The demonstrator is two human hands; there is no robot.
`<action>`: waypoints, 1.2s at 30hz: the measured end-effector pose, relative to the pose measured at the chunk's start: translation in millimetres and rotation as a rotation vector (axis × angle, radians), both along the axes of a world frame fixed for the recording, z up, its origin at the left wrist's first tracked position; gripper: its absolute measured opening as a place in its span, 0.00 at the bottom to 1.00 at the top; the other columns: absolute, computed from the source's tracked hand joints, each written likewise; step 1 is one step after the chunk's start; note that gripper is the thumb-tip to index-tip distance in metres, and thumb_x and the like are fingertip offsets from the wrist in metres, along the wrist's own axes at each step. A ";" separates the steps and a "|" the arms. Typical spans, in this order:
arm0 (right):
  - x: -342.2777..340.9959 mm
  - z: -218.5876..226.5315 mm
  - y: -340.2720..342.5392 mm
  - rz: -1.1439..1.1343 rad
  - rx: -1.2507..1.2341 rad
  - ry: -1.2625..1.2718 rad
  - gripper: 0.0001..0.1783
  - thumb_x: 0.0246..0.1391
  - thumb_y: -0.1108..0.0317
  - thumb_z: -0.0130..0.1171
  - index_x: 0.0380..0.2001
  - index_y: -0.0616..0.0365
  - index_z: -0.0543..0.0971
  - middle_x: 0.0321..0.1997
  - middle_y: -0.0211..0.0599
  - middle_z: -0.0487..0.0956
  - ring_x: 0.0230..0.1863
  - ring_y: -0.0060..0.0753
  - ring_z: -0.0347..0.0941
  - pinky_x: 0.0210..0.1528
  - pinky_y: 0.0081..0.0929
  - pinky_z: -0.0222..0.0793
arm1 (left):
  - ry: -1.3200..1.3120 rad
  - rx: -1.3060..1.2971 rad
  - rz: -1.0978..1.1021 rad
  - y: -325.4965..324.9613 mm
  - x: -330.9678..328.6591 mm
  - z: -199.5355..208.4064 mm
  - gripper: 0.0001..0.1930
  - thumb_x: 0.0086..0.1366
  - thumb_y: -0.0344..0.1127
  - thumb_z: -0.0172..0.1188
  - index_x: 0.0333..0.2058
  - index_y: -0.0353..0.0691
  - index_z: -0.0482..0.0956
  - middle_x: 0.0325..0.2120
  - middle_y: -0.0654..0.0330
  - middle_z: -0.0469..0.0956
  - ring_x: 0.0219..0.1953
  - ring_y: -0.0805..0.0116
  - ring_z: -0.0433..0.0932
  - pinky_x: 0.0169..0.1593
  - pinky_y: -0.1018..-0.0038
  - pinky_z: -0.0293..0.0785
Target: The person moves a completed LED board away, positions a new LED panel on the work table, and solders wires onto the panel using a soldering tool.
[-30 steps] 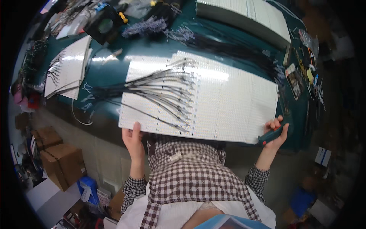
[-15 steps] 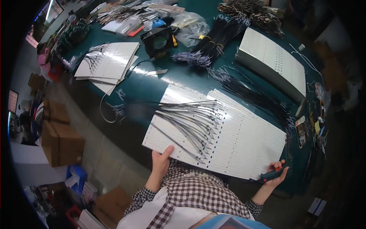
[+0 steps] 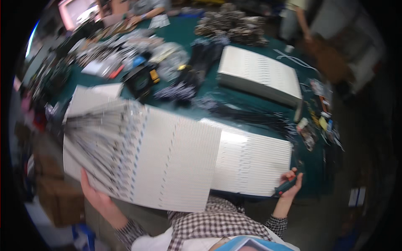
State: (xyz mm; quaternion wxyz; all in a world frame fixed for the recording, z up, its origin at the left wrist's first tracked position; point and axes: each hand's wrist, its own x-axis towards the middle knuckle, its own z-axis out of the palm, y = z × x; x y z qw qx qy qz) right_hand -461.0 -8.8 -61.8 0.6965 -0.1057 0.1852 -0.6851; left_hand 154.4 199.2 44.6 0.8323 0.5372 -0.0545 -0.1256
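My left hand (image 3: 100, 203) grips the lower left edge of a thin white panel (image 3: 180, 159), thumb on top. Rows of small marks run across this panel, and a fan of thin black wires (image 3: 90, 142) spreads over its left part. It looks raised and covers part of a second white panel (image 3: 264, 167), which lies on the green table. By that panel's lower right corner, my right hand (image 3: 296, 184) is closed round a dark handheld tool (image 3: 285, 187) with a red part. Motion blurs the wire ends; the tool's exact kind is unclear.
A tall stack of white panels (image 3: 259, 69) stands at the far right, with loose black wires (image 3: 251, 115) before it. A black boxy device (image 3: 140, 81), plastic bags (image 3: 169, 60) and wire bundles (image 3: 180, 90) lie further left. Other people's arms show at the far edge.
My left hand has carried the wired panel leftward and up, off the second panel. My right hand still holds the tool. The view has shifted.
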 end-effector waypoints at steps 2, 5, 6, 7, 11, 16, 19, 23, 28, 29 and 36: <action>-1.7 1.2 -1.6 0.004 -0.021 0.001 0.20 0.64 0.53 0.62 0.46 0.57 0.73 0.31 0.29 0.74 0.36 0.27 0.73 0.48 0.31 0.73 | -0.020 -0.045 0.014 21.1 67.2 26.2 0.25 0.73 0.39 0.55 0.61 0.26 0.69 0.59 0.48 0.75 0.59 0.59 0.75 0.63 0.64 0.71; -5.6 2.7 -3.7 0.062 -0.091 0.061 0.20 0.66 0.55 0.61 0.48 0.60 0.73 0.33 0.32 0.75 0.37 0.28 0.73 0.50 0.32 0.74 | 0.035 -0.134 -0.198 54.2 188.9 63.1 0.23 0.72 0.38 0.57 0.58 0.27 0.73 0.54 0.50 0.79 0.53 0.57 0.81 0.59 0.63 0.76; -6.5 4.3 -3.9 0.086 -0.069 0.064 0.20 0.66 0.55 0.60 0.48 0.61 0.74 0.33 0.33 0.75 0.37 0.29 0.73 0.51 0.32 0.74 | 0.033 -0.098 -0.167 64.4 233.7 73.7 0.22 0.72 0.38 0.56 0.58 0.27 0.73 0.54 0.50 0.80 0.53 0.57 0.81 0.59 0.62 0.76; -7.5 4.4 -4.2 0.057 -0.050 0.046 0.20 0.66 0.56 0.60 0.48 0.62 0.74 0.33 0.34 0.75 0.37 0.30 0.73 0.51 0.32 0.74 | 0.083 -0.100 -0.183 74.7 278.2 81.0 0.22 0.72 0.38 0.56 0.58 0.28 0.74 0.54 0.50 0.80 0.53 0.56 0.81 0.59 0.62 0.76; -9.8 7.8 -4.2 0.086 -0.039 0.126 0.19 0.68 0.56 0.58 0.50 0.63 0.75 0.34 0.33 0.76 0.37 0.28 0.73 0.54 0.31 0.74 | 0.020 -0.089 -0.122 95.2 440.1 85.8 0.21 0.73 0.37 0.55 0.57 0.28 0.74 0.54 0.49 0.80 0.53 0.54 0.81 0.59 0.60 0.76; -11.2 10.7 -2.9 0.080 -0.033 0.175 0.20 0.69 0.55 0.57 0.49 0.62 0.75 0.33 0.33 0.76 0.37 0.29 0.74 0.53 0.31 0.75 | 0.016 -0.090 0.078 45.4 534.5 35.1 0.23 0.70 0.37 0.58 0.57 0.26 0.73 0.55 0.47 0.79 0.56 0.53 0.79 0.62 0.57 0.73; -9.5 13.6 -2.5 0.057 -0.030 0.188 0.20 0.69 0.54 0.56 0.49 0.62 0.73 0.34 0.34 0.77 0.37 0.28 0.74 0.54 0.33 0.76 | 0.148 -0.166 0.128 -16.6 529.8 2.0 0.24 0.71 0.36 0.57 0.61 0.30 0.70 0.58 0.48 0.76 0.58 0.50 0.77 0.64 0.52 0.70; -3.0 16.0 -6.4 -0.041 0.042 0.292 0.18 0.69 0.55 0.57 0.47 0.60 0.73 0.31 0.30 0.75 0.32 0.25 0.73 0.49 0.30 0.77 | 0.020 -0.097 0.110 -58.9 495.3 -35.9 0.27 0.72 0.36 0.57 0.65 0.32 0.65 0.61 0.48 0.73 0.62 0.51 0.73 0.65 0.56 0.69; 3.2 15.7 -2.6 -0.250 0.157 0.180 0.18 0.65 0.59 0.62 0.44 0.63 0.73 0.23 0.23 0.63 0.22 0.16 0.59 0.33 0.19 0.66 | -0.093 0.311 0.122 -94.8 492.7 -67.6 0.32 0.65 0.47 0.66 0.61 0.32 0.74 0.58 0.46 0.76 0.55 0.51 0.77 0.60 0.61 0.72; 3.1 14.9 -0.3 -0.204 0.141 0.083 0.18 0.64 0.59 0.63 0.44 0.62 0.73 0.23 0.23 0.63 0.24 0.17 0.60 0.35 0.19 0.66 | 0.075 0.477 0.309 -114.3 493.0 -61.4 0.31 0.61 0.51 0.71 0.53 0.31 0.80 0.50 0.46 0.81 0.47 0.50 0.82 0.51 0.60 0.79; 9.2 18.5 2.1 -0.071 0.070 0.233 0.20 0.67 0.53 0.57 0.49 0.59 0.72 0.32 0.31 0.76 0.36 0.30 0.75 0.56 0.40 0.71 | -1.057 0.368 -0.744 -106.3 237.7 53.8 0.20 0.76 0.36 0.47 0.60 0.31 0.70 0.56 0.47 0.75 0.56 0.59 0.76 0.59 0.66 0.72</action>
